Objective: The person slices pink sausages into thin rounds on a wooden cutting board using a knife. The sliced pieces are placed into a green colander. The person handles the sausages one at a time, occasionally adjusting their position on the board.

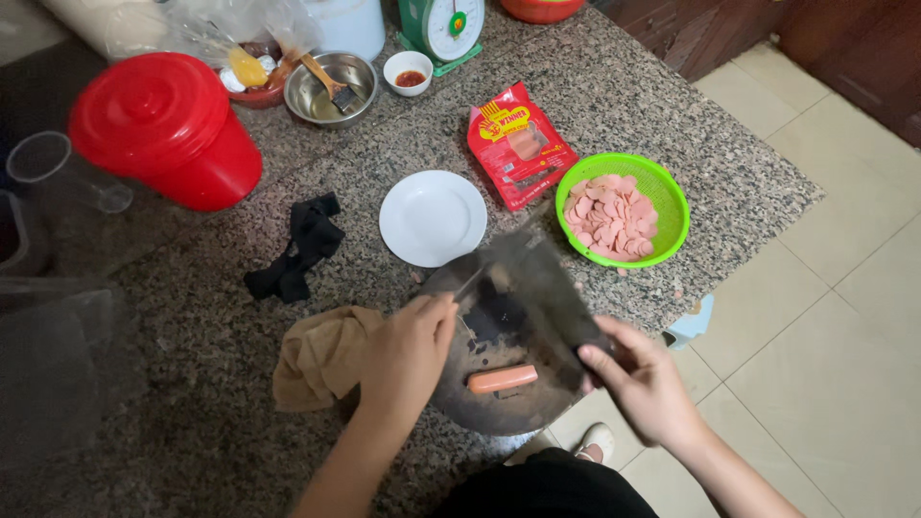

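A dark round cutting board (499,403) lies at the counter's near edge with one whole pink sausage (502,379) on it. My right hand (643,379) grips the handle of a large dark cleaver (542,288), whose blurred blade slants up over the board. My left hand (411,350) hovers at the board's left side with fingers curled; whether it pinches anything is unclear. A green colander (672,206) of sliced sausage rounds sits to the upper right.
An empty white plate (432,218), a red sausage packet (518,144), a black cloth (297,251), a tan rag (321,355), a red lidded bucket (163,129), a steel bowl (331,88), a sauce cup (409,73) and a scale (443,27) sit on the granite counter (192,422).
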